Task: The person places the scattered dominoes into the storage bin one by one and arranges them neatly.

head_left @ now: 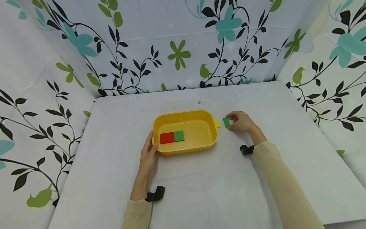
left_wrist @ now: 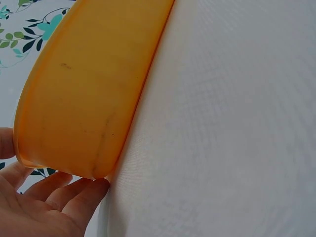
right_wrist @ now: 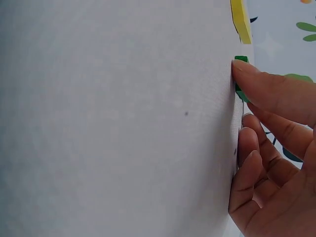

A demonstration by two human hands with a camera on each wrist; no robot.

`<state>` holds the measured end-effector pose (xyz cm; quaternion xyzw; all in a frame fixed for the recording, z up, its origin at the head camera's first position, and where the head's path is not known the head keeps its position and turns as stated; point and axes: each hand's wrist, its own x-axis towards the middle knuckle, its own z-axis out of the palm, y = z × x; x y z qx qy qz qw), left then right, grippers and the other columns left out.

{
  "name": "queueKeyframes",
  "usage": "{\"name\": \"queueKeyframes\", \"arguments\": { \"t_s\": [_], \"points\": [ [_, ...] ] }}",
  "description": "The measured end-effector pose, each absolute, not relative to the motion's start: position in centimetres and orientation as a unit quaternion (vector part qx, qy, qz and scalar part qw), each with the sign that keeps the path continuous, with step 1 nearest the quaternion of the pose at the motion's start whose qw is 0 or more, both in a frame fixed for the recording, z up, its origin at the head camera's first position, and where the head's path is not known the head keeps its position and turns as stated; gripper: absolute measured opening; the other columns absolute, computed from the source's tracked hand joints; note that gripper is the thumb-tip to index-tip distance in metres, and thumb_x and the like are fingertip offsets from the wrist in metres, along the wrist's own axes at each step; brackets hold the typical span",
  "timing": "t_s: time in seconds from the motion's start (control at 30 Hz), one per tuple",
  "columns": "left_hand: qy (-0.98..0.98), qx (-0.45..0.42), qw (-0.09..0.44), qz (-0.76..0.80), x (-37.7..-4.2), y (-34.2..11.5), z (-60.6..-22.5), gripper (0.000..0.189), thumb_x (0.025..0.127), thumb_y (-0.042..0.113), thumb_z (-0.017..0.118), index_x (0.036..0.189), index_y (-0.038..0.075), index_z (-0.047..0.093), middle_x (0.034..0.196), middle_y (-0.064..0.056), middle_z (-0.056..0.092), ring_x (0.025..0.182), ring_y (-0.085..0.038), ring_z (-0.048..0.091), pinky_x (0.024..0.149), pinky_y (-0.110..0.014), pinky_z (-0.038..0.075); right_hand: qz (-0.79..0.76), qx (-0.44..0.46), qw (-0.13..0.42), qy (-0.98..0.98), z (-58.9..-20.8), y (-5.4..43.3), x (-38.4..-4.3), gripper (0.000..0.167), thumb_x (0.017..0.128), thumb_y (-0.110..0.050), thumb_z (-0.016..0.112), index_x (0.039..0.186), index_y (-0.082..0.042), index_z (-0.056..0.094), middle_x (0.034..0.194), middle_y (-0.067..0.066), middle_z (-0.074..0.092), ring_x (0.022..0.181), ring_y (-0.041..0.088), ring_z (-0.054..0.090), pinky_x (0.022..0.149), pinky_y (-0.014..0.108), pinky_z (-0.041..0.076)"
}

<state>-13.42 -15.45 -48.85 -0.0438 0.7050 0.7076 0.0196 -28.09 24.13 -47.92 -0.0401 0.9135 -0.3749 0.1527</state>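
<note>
A yellow tray (head_left: 197,144) sits on the white table, with a red block (head_left: 167,138) and a green block (head_left: 179,135) side by side in its left part. My left hand (head_left: 148,152) holds the tray's left end, thumb over the rim. In the left wrist view, its fingers lie against the wall of the tray (left_wrist: 94,98). To the right of the tray, my right hand (head_left: 241,121) pinches a small green block (head_left: 226,122) at the tabletop. The right wrist view shows the thumb partly covering that green block (right_wrist: 241,94).
A lighter yellow block (head_left: 217,123) lies at the tray's right end, between it and the pinched block. Small dark specks (head_left: 199,102) mark the white table (head_left: 194,190) behind the tray. Leaf-patterned cloth (head_left: 143,41) surrounds the table at the back and sides.
</note>
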Motion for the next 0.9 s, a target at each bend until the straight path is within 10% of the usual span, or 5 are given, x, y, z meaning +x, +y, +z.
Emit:
{"name": "queueKeyframes", "arguments": {
  "t_s": [0.9],
  "points": [
    [0.708,-0.044,0.019,0.705,-13.4,-15.5,-48.8,0.055,0.106,0.016,0.037,0.157,0.026,0.021,0.163,0.011,0.015,0.150,-0.009,0.016,0.119,-0.033,0.027,-0.392,-0.042,0.074,0.916,-44.5,22.9,-27.1,0.050,0.083,-0.013,0.076,0.129,-0.004,0.059,0.108,0.016,0.062,0.092,0.026,0.057,0.074,0.024,0.049]
  ]
}}
